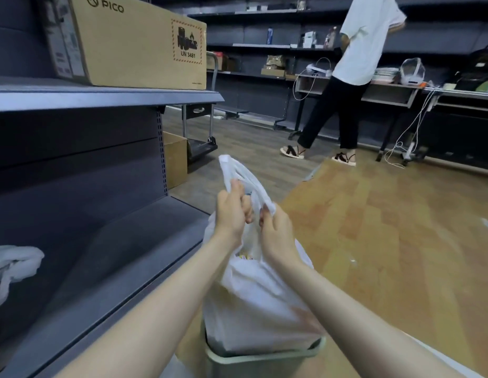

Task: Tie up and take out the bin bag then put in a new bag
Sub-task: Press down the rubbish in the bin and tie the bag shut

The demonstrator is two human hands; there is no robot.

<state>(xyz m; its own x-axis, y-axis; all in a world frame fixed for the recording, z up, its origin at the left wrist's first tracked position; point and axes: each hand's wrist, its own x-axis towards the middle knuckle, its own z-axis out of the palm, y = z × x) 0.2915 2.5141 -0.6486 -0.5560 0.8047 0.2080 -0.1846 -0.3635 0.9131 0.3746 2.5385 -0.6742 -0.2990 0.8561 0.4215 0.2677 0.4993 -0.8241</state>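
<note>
A full white bin bag [253, 298] stands in a pale green bin [262, 358] on the floor in front of me. The bag's two handle loops are pulled up above it. My left hand [232, 211] is closed on one handle loop, which sticks up past my fingers. Right beside it, my right hand [275, 233] pinches the other handle strip. The two hands almost touch. Some contents show through the bag's mouth below my hands. Another crumpled white bag [13, 266] lies on the lower shelf at the far left.
Dark grey shelving [106, 96] runs along my left, with a large PICO cardboard box [128, 42] on top. A smaller box [174, 159] and a trolley [202, 143] stand beyond. A person [349, 77] in a white shirt stands at a desk ahead. Wooden floor lies to the right.
</note>
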